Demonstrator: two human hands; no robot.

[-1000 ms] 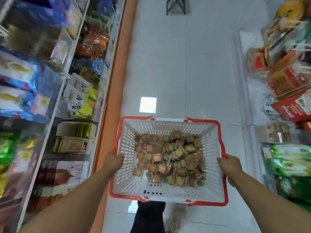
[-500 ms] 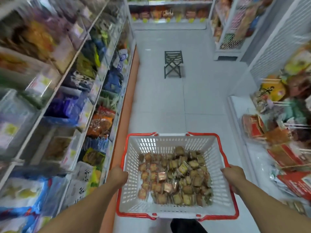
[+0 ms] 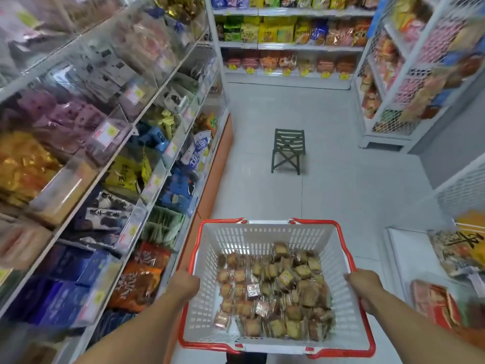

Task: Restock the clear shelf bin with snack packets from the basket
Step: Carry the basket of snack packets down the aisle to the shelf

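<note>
Hands first: left hand (image 3: 185,285) and right hand (image 3: 363,286) each grip a side rim of the white basket (image 3: 265,236), held out over the aisle floor. Snack packets (image 3: 275,292) are heaped inside it. Shelves (image 3: 147,106) of clear bins stand left of the basket, folding stool (image 3: 288,149) beyond it.

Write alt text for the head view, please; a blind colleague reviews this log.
A person's left hand and right hand grip the side rims of a white basket with red trim, holding many small snack packets, in a shop aisle. Packed shelves line the left, and a dark folding stool stands on the floor ahead.
</note>
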